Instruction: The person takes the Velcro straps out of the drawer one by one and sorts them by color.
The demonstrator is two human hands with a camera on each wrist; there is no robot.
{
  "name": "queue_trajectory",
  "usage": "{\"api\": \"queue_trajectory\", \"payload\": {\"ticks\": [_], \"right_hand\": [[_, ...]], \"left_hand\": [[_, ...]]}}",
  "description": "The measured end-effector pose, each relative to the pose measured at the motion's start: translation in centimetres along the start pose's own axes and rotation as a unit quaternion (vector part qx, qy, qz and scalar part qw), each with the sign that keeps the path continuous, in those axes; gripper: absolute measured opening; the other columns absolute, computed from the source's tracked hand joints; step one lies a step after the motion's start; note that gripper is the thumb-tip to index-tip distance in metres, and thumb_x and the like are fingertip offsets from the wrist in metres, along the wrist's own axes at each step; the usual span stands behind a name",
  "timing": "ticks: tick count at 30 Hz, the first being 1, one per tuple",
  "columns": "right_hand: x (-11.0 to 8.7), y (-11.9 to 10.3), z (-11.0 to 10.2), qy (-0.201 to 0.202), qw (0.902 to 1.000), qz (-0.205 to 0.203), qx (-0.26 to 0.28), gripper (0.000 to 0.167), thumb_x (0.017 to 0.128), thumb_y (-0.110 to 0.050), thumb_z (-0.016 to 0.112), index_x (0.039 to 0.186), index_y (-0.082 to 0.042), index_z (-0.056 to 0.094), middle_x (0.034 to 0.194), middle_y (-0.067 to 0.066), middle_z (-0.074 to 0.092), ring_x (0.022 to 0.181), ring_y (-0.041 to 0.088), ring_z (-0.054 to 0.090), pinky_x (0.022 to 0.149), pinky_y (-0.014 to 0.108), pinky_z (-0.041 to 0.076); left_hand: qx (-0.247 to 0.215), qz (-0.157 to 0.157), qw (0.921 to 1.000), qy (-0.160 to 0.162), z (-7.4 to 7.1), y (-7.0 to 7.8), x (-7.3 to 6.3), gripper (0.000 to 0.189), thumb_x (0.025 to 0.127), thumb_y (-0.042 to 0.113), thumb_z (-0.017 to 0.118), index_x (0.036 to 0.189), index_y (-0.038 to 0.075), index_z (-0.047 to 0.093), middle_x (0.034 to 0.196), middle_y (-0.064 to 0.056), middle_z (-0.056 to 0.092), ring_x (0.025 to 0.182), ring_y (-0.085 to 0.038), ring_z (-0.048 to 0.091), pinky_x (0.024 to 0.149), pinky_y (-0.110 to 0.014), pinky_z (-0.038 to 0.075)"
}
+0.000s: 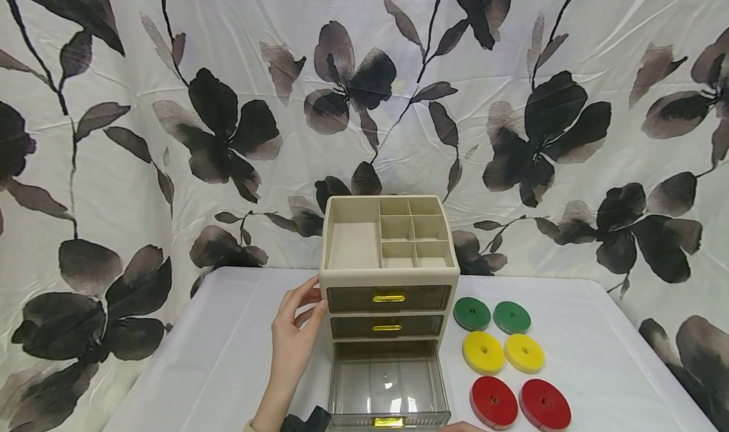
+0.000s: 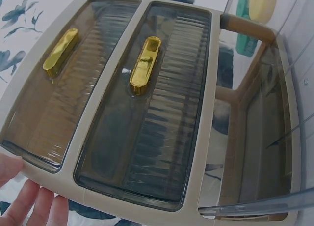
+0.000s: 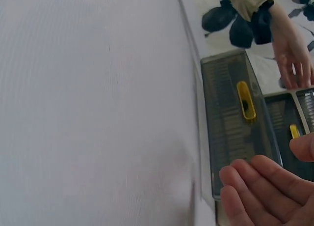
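A beige desktop organizer (image 1: 390,272) stands on the table with two upper drawers closed. Its clear bottom drawer (image 1: 390,381) is pulled out, with nothing lying in it. At the organizer's left side is my left hand (image 1: 293,331), its thumb by the front edge and its fingertips against the side. The left wrist view shows that hand's fingers (image 2: 37,201) beside the frame. My right hand (image 3: 267,196) is at the right front corner of the bottom drawer, fingers extended and palm showing; in the head view only a sliver of it (image 1: 462,427) appears.
Right of the organizer lie two green discs (image 1: 471,314), two yellow discs (image 1: 483,352) and two red discs (image 1: 493,402), each with a small centre hole. Compartments (image 1: 398,228) divide the organizer's top. A floral curtain (image 1: 364,103) hangs behind the white table (image 1: 228,343).
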State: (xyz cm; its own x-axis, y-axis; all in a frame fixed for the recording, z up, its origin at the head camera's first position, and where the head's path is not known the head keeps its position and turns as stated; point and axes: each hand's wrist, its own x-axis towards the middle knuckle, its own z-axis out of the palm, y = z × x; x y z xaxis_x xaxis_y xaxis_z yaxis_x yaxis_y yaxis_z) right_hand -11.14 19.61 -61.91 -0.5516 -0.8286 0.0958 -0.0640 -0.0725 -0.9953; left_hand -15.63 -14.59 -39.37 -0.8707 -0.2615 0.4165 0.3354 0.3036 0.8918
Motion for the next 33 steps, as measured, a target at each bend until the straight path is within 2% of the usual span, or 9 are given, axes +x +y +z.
{"api": "queue_trajectory", "payload": {"ticks": [2, 5, 8, 12, 16, 20, 25, 30, 33], "right_hand": [[0.9, 2.0, -0.3, -0.056, 0.9962, -0.043, 0.050, 0.041, 0.099, 0.007, 0.038, 0.140, 0.001, 0.037, 0.138, 0.011, 0.052, 0.117, 0.004, 0.056, 0.100, 0.032, 0.049], [1.5, 3.1, 0.0, -0.085, 0.9858, -0.081, 0.120, 0.043, 0.100, 0.008, 0.029, 0.143, 0.004, 0.030, 0.143, 0.013, 0.047, 0.124, 0.010, 0.053, 0.105, 0.035, 0.046], [2.3, 2.2, 1.0, -0.110, 0.9683, -0.094, 0.204, 0.045, 0.102, 0.007, 0.020, 0.146, 0.006, 0.022, 0.148, 0.014, 0.041, 0.130, 0.016, 0.049, 0.109, 0.036, 0.041], [3.2, 0.3, 2.1, -0.118, 0.9625, -0.087, 0.228, 0.045, 0.103, 0.003, 0.015, 0.148, 0.006, 0.017, 0.152, 0.018, 0.036, 0.136, 0.022, 0.044, 0.112, 0.039, 0.038], [3.5, -0.3, 3.0, -0.055, 0.9799, -0.082, 0.173, 0.044, 0.103, 0.004, 0.019, 0.146, 0.007, 0.026, 0.148, 0.020, 0.042, 0.133, 0.025, 0.048, 0.108, 0.042, 0.041], [4.1, -0.8, 4.2, 0.048, 0.9928, -0.043, 0.101, 0.038, 0.102, 0.002, 0.030, 0.138, 0.003, 0.045, 0.133, 0.016, 0.059, 0.118, 0.021, 0.062, 0.096, 0.038, 0.051], [5.2, -3.1, 5.7, 0.133, 0.9856, 0.009, 0.103, 0.033, 0.104, -0.006, 0.034, 0.121, 0.003, 0.060, 0.110, 0.009, 0.072, 0.093, 0.013, 0.070, 0.077, 0.027, 0.058], [6.3, -6.9, 7.3, 0.149, 0.9828, -0.052, 0.096, 0.035, 0.103, -0.001, 0.028, 0.095, 0.015, 0.058, 0.075, 0.026, 0.061, 0.072, 0.002, 0.063, 0.056, 0.017, 0.054], [6.5, -8.1, 7.6, 0.137, 0.9810, -0.046, 0.129, 0.032, 0.103, 0.000, 0.029, 0.088, 0.015, 0.052, 0.069, 0.018, 0.057, 0.072, 0.000, 0.061, 0.057, 0.016, 0.053]], "left_hand": [[-0.002, -0.004, 1.0000, -0.001, 0.0, 0.0, 0.0, 0.044, 0.088, 0.005, 0.068, 0.129, 0.019, 0.060, 0.109, -0.002, 0.061, 0.100, -0.005, 0.057, 0.084, -0.013, 0.051], [-0.004, -0.004, 1.0000, -0.001, 0.0, 0.0, 0.0, 0.043, 0.088, 0.005, 0.067, 0.128, 0.018, 0.060, 0.109, -0.001, 0.061, 0.100, -0.004, 0.057, 0.084, -0.013, 0.051], [-0.006, -0.002, 1.0000, -0.001, 0.0, 0.0, 0.0, 0.043, 0.088, 0.005, 0.067, 0.128, 0.019, 0.060, 0.109, -0.001, 0.060, 0.100, -0.004, 0.057, 0.084, -0.013, 0.051], [-0.007, -0.002, 1.0000, -0.002, 0.0, 0.1, 0.0, 0.044, 0.088, 0.005, 0.067, 0.128, 0.019, 0.060, 0.109, -0.001, 0.060, 0.100, -0.005, 0.057, 0.084, -0.013, 0.051], [-0.008, -0.003, 1.0000, -0.001, 0.0, 0.1, 0.0, 0.044, 0.088, 0.005, 0.067, 0.129, 0.020, 0.060, 0.108, -0.001, 0.060, 0.100, -0.005, 0.057, 0.084, -0.013, 0.051], [-0.009, 0.000, 1.0000, -0.002, -0.1, 0.0, 0.0, 0.044, 0.088, 0.005, 0.067, 0.129, 0.020, 0.060, 0.109, -0.001, 0.060, 0.100, -0.005, 0.057, 0.084, -0.013, 0.051], [-0.007, 0.000, 1.0000, -0.003, -0.1, 0.1, 0.0, 0.044, 0.088, 0.005, 0.067, 0.129, 0.019, 0.060, 0.109, -0.001, 0.060, 0.100, -0.005, 0.057, 0.084, -0.013, 0.051], [0.000, 0.004, 1.0000, -0.001, -0.1, 0.1, 0.0, 0.044, 0.088, 0.005, 0.067, 0.129, 0.019, 0.060, 0.108, -0.001, 0.060, 0.100, -0.005, 0.057, 0.084, -0.013, 0.051], [0.000, 0.009, 1.0000, 0.000, 0.0, 0.1, 0.0, 0.044, 0.088, 0.005, 0.068, 0.129, 0.018, 0.060, 0.108, -0.002, 0.061, 0.100, -0.004, 0.057, 0.084, -0.013, 0.051]]}}
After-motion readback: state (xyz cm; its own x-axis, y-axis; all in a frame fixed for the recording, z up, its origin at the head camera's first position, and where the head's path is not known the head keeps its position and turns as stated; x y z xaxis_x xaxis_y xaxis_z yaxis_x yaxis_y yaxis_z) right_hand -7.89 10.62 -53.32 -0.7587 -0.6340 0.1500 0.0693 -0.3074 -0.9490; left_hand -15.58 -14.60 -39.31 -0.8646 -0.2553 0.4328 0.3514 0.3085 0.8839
